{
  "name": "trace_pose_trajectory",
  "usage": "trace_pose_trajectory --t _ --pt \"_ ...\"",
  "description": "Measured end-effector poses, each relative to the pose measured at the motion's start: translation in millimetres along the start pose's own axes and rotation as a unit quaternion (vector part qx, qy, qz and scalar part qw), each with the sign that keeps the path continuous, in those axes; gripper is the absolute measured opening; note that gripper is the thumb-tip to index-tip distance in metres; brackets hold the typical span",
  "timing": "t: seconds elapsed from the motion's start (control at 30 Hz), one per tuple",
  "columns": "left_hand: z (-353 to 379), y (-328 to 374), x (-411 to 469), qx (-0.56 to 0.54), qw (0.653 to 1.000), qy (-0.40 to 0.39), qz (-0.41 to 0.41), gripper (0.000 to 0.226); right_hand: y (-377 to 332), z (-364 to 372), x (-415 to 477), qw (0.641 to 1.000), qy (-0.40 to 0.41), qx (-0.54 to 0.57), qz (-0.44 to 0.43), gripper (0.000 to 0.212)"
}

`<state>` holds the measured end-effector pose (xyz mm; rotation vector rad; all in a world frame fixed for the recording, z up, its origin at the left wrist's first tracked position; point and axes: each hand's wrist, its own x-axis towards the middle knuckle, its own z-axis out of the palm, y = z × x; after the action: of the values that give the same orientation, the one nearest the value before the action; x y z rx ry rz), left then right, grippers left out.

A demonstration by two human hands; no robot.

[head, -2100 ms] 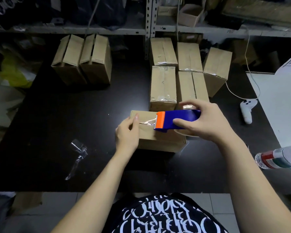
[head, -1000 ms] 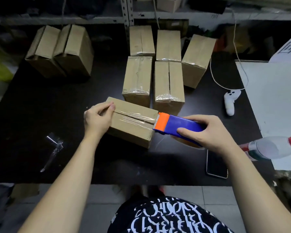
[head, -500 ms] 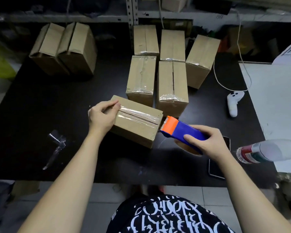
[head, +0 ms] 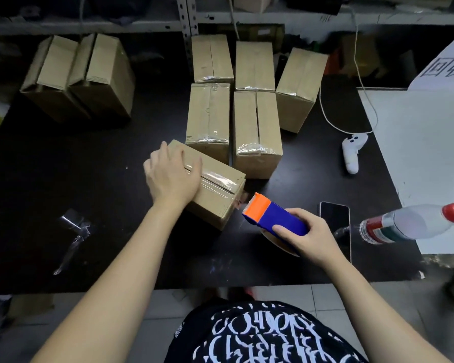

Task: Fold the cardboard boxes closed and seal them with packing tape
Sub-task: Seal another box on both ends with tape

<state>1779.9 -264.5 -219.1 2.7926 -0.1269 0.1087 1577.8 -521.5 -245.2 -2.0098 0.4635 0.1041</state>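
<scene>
Packing tape dispenser, blue plastic with an orange toothed cutter head (head: 275, 217), sits nearest you. Your right hand (head: 311, 238) has its grip clenched round the blue body. The orange head points up and left, just beside the near right corner of the box but clear of it. Whether a strand of tape joins the two cannot be told.

Just beyond lies the small brown cardboard box (head: 211, 205), set at an angle on the black bench (head: 89, 166). Its flaps are folded shut and a glossy strip of clear tape (head: 220, 180) runs along the top seam. Your left hand (head: 171, 176) rests flat on the box's left end, grip released, fingers straight and spread over the tape.

To your right, a dark phone (head: 334, 218) lies face up on the bench beside a clear plastic bottle with a red cap (head: 414, 222). At your left lies a crumpled scrap of clear film (head: 74, 231).

Farther back, five taped brown boxes (head: 207, 113) stand clustered together, one touching the box's far corner. A white game controller (head: 351, 150) lies to their right. Two more brown boxes (head: 79, 74) lean at the far left.
</scene>
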Motion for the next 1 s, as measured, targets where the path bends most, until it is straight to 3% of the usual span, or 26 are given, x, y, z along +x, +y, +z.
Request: trace_pose_trajectory --t 0.1,0.3,0.5,0.77,1.0 --pt "8.1 -5.7 -5.7 -0.057 0.998 0.040 0.004 0.049 7.4 8.2 -6.5 0.999 0.016 0.002 0.029 0.038" --pt "8.7 -11.3 -3.7 -0.101 0.994 0.045 0.002 0.052 18.7 9.1 -13.5 0.999 0.034 -0.025 0.030 0.061" --pt "8.4 -13.1 -3.7 -0.104 0.994 0.045 -0.003 0.059 20.2 10.7 -15.0 0.996 0.035 -0.073 0.024 0.054" --pt "-8.0 -30.3 -0.3 -0.116 0.992 -0.050 0.029 0.085 -45.1 15.6 27.9 0.972 -0.009 -0.233 0.033 0.061" --pt "-18.0 -31.0 1.3 -0.148 0.987 -0.060 0.020 0.082 -66.6 10.8 41.3 0.949 -0.012 -0.314 0.036 0.062"
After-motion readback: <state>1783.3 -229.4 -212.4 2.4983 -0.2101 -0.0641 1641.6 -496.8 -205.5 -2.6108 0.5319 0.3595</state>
